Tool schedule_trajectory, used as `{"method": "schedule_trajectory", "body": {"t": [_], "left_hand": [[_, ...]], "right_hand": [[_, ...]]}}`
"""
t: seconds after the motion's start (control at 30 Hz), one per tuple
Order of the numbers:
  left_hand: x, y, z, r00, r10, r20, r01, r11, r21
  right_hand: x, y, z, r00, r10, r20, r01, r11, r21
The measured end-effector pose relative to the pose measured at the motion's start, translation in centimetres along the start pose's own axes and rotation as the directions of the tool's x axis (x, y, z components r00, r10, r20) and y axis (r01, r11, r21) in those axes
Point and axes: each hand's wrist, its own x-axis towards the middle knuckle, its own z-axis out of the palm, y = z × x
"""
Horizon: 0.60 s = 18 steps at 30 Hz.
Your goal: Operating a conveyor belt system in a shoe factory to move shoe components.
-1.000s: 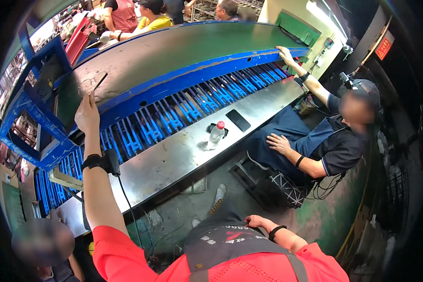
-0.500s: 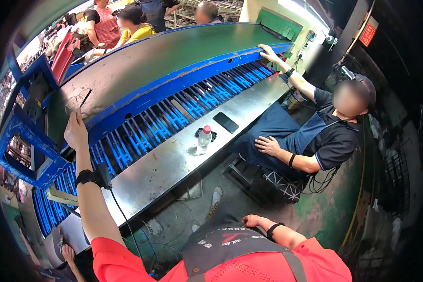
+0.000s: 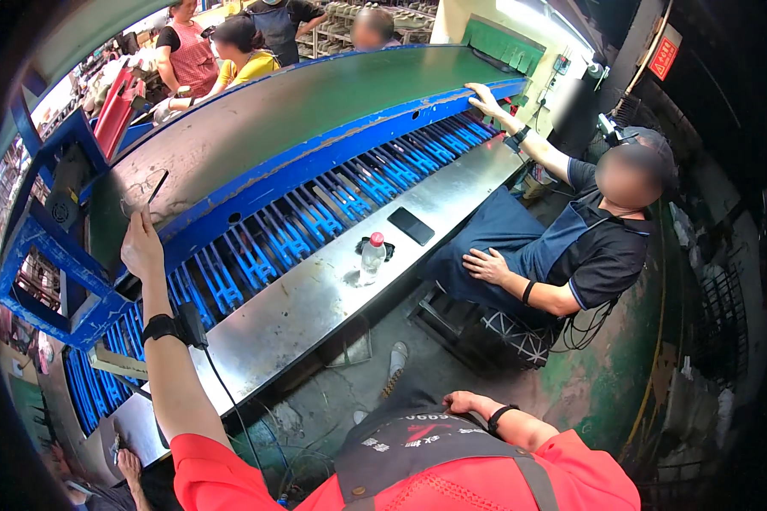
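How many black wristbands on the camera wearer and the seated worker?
4: wearer's left wristband, right wristband; on the worker, upper wristband, lower wristband. None seems hidden there.

Tube light (image 3: 535,17): glared white near my upper right
Metal counter (image 3: 285,319): threw bright reflections back at me
Green belt (image 3: 358,85): was partly smudged by soft blur
Floor (image 3: 443,366): lay dim and shadowed
Left hand (image 3: 143,249): looked well lit, fairly crisp
Co-worker's head (image 3: 631,177): was blurred
Fisheye rim: I saw straight edges bow, corners sink to black
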Motion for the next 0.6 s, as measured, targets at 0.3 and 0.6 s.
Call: {"method": "schedule_trajectory", "body": {"t": [0.3, 0.6], "left_hand": [[0.17, 0.27, -0.26, 1.000, -0.001, -0.004, 0.001, 1.000, -0.009], [0.21, 0.35, -0.31, 1.000, 0.022, -0.012, -0.022, 1.000, -0.007]], "right_hand": [[0.39, -0.05, 0.04, 0.998, 0.061, 0.034, -0.061, 0.998, 0.007], [0.65, 0.26, 0.30, 1.000, -0.001, -0.010, 0.000, 1.000, -0.013]]}}
